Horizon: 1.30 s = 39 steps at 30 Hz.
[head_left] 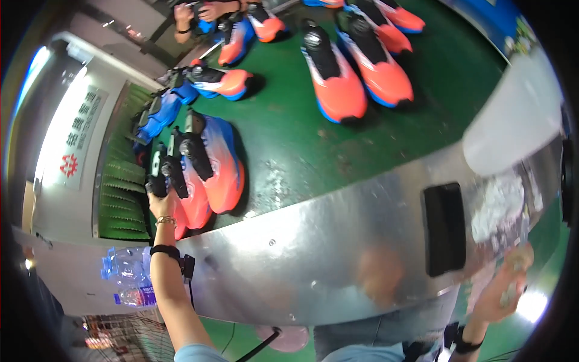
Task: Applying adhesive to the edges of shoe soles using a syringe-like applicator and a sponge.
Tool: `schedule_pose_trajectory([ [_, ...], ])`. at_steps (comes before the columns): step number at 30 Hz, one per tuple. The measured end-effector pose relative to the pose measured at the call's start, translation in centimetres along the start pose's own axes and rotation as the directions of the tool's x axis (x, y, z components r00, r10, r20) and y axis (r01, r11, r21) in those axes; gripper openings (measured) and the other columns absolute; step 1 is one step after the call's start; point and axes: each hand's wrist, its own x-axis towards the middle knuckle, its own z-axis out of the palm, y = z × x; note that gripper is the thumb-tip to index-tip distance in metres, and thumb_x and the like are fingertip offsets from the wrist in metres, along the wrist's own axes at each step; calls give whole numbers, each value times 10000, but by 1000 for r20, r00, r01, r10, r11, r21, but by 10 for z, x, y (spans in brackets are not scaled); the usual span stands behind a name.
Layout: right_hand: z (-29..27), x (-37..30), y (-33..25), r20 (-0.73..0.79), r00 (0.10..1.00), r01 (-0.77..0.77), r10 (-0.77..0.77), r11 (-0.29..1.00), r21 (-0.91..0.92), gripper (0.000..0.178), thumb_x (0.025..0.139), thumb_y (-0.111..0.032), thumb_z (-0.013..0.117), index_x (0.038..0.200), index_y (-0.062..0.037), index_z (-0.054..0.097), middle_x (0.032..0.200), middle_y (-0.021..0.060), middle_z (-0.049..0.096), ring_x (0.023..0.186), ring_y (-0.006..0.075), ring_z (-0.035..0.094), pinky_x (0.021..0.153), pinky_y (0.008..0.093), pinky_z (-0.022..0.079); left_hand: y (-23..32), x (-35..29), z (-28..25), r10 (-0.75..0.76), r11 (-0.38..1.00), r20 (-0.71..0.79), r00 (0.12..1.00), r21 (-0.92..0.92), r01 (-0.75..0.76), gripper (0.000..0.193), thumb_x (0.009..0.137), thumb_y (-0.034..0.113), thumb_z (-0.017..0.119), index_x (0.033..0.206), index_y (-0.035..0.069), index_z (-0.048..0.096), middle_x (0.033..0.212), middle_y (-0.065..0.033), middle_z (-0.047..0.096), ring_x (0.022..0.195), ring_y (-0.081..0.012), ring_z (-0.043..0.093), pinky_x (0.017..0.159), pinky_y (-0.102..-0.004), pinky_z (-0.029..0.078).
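At the left, my left hand [161, 204] is closed on the black top of a coral sneaker [180, 218], the nearest in a tight group. Right beside it stand two more sneakers, including a coral-and-blue sneaker [224, 181], with dark pieces sticking up from their openings. Past the right end of the metal ledge, my right hand [503, 289] is raised with its fingers curled. Something small and pale seems to be in it, but I cannot make out what. Closest to this hand are a crumpled clear plastic bag [499, 208] and a black phone-like slab [444, 229].
More sneakers [338, 84] stand on the green belt [289, 139]. Green strip flaps [123, 181] hang at the left opening. A white bin [512, 114] stands right, and plastic bottles [129, 268] lie beside my left forearm. Another person's hands [208, 11] work at the far side.
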Motion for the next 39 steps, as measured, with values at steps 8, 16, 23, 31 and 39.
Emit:
schedule_pose_trajectory([
  [8,1,6,-28,-84,996,-21,-2,964,-266,386,792,-409,394,787,-34,489,1273,236,347,1227,367,296,1003,529,225,53,-11,-105,172,973,-239,955,-110,-203,655,588,418,801,1032,9,546,973,-111,622,852,-211,589,790,-338,453],
  [16,-2,8,-27,76,993,-64,87,962,-264,392,797,-428,423,745,-43,463,1191,207,391,1106,338,390,945,508,289,176,-94,-198,649,683,471,597,-707,-184,552,596,38,768,1084,-33,519,1060,-99,573,939,-154,562,823,-304,467],
  [23,5,5,-34,67,991,-101,112,983,-155,406,824,-397,415,714,-11,478,1198,208,371,1063,330,437,914,467,346,314,-188,-143,768,259,394,-506,-912,-317,680,492,159,817,1116,97,554,1127,-73,555,1081,-273,491,957,-361,351],
  [31,-7,2,-37,51,982,-170,180,971,-168,420,804,-481,360,704,-84,449,1227,221,345,1012,306,463,867,465,362,257,-167,-84,880,465,473,49,-836,-292,722,670,69,716,1303,72,368,1294,-93,420,1148,-241,445,962,-362,351],
  [39,-2,-5,-38,94,973,-196,209,971,-138,452,817,-461,395,698,-32,467,1222,249,351,1046,344,460,889,479,357,245,-213,-31,412,467,804,428,-590,658,395,914,371,446,994,2,561,697,-25,580,589,-121,586,525,-254,490],
])
